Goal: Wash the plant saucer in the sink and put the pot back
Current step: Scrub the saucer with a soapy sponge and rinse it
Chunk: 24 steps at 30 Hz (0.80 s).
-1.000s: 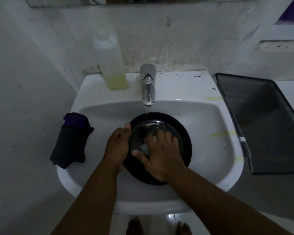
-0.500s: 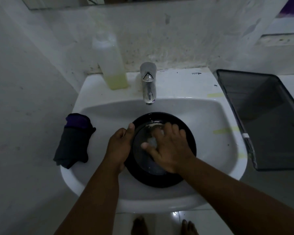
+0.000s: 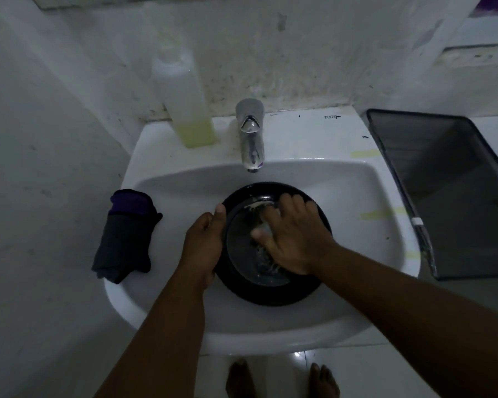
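Left hand (image 3: 203, 245) grips the black saucer's (image 3: 270, 291) rim below the tap (image 3: 250, 139), steadying it while the right hand (image 3: 295, 239) presses a pale scrubbing pad (image 3: 266, 228) flat inside.

Dim, bluish, soft picture; perhaps slight wide-angle edge bending.

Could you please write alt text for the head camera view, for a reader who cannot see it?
In a white sink, the left hand grips the rim of a black plant saucer while the right hand rubs its soapy inside. A tap, a soap bottle and a folded dark cloth sit on the sink's rim.
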Each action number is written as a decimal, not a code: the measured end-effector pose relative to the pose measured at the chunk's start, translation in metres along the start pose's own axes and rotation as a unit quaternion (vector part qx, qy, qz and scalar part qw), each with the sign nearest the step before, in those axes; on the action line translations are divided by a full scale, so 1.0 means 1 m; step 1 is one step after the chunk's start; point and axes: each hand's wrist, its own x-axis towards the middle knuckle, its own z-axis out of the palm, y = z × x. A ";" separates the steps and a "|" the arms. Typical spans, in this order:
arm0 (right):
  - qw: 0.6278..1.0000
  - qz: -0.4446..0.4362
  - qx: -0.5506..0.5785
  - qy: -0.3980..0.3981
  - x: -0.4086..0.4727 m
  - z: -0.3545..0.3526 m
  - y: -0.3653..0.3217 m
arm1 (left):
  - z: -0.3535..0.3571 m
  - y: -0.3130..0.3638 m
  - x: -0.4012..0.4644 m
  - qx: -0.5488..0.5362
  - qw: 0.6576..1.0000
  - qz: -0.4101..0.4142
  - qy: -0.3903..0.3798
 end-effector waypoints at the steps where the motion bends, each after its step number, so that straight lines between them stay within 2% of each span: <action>1: 1.000 0.026 0.008 0.006 0.007 0.000 -0.002 | 0.001 -0.001 0.000 -0.002 1.000 -0.004 -0.003; 3: 0.998 0.046 0.047 0.011 0.013 0.000 -0.019 | 0.001 -0.002 0.000 -0.005 1.000 -0.011 -0.004; 6: 0.994 -0.025 0.102 -0.031 -0.006 0.007 -0.047 | -0.003 0.000 0.002 -0.017 1.000 0.003 0.015; 8: 0.995 -0.041 0.089 -0.030 -0.022 0.008 -0.044 | -0.005 0.001 0.004 -0.024 1.000 -0.003 0.017; 12: 1.000 0.026 0.006 0.005 -0.004 0.006 -0.010 | 0.000 0.001 0.001 -0.022 1.000 0.005 -0.008; 15: 0.998 0.066 0.018 -0.004 0.022 0.003 -0.016 | 0.003 -0.002 0.000 -0.010 1.000 0.012 -0.019; 20: 0.993 -0.023 0.114 -0.029 -0.004 0.013 -0.064 | -0.007 0.000 0.003 -0.010 1.000 0.006 0.011; 22: 0.992 -0.026 0.118 -0.028 -0.017 0.011 -0.057 | -0.008 0.002 0.003 -0.014 1.000 0.006 0.016; 24: 0.997 -0.015 0.075 -0.009 -0.013 0.008 -0.039 | -0.006 0.004 0.001 -0.032 0.999 0.000 -0.009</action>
